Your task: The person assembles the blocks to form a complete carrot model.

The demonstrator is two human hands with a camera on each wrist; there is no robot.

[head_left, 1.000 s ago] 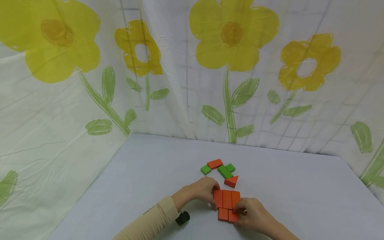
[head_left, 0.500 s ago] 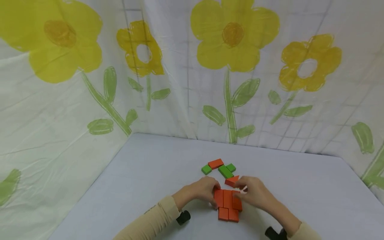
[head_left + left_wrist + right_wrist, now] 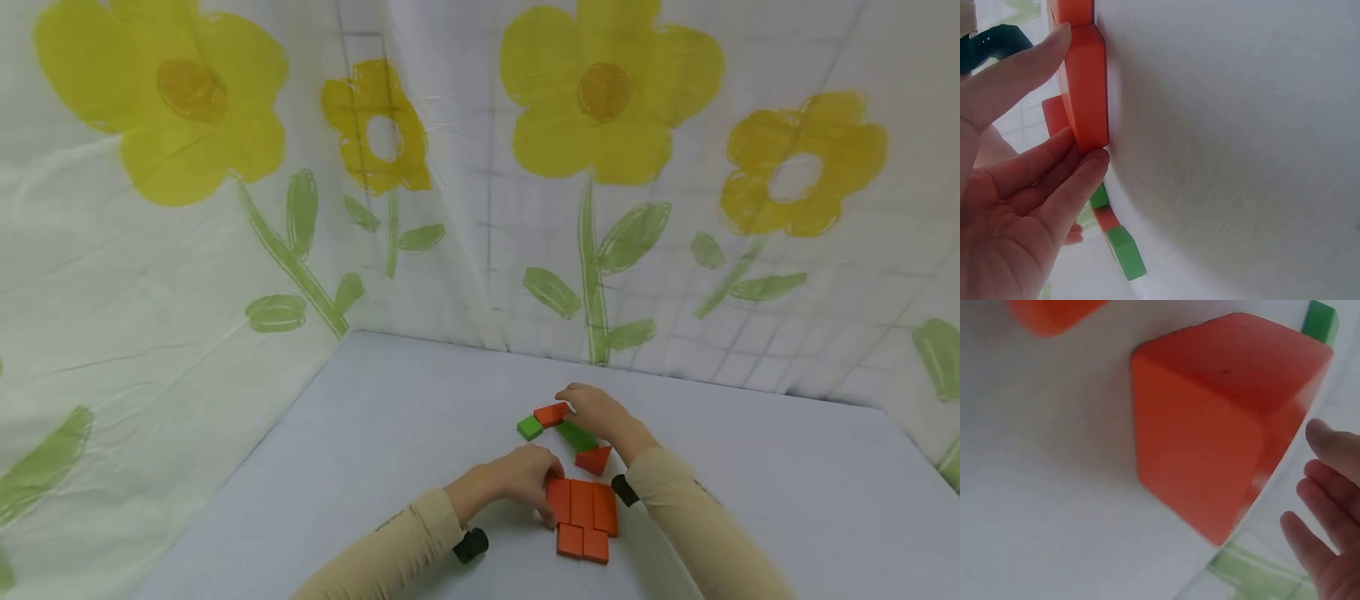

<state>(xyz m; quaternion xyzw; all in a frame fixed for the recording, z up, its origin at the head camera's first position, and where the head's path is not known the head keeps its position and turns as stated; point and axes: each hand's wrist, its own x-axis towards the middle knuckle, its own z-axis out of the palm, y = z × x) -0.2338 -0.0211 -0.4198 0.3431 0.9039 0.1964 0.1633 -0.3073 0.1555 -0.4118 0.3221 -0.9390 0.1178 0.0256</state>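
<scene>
In the head view several red blocks lie flat in a tight group, with two square ones (image 3: 570,541) along the near side. My left hand (image 3: 525,479) pinches the leftmost red rectangular block (image 3: 558,500) at its two ends, thumb on one and fingertips on the other, also in the left wrist view. My right hand (image 3: 600,410) is over the farther blocks, beside a red rectangular block (image 3: 551,414) and a green rectangular block (image 3: 576,436) it partly covers. Its fingers are extended in the right wrist view, where a red triangular block (image 3: 1197,431) stands large.
A small green block (image 3: 530,428) lies at the left of the farther blocks. Black wrist-worn devices (image 3: 471,546) show at both sleeves. The pale table (image 3: 420,408) ends at a flower-printed curtain (image 3: 465,250).
My right hand has left the red group, passed the triangular block and reached the farther blocks. My left hand keeps its place on the leftmost red block. The head view has shifted slightly.
</scene>
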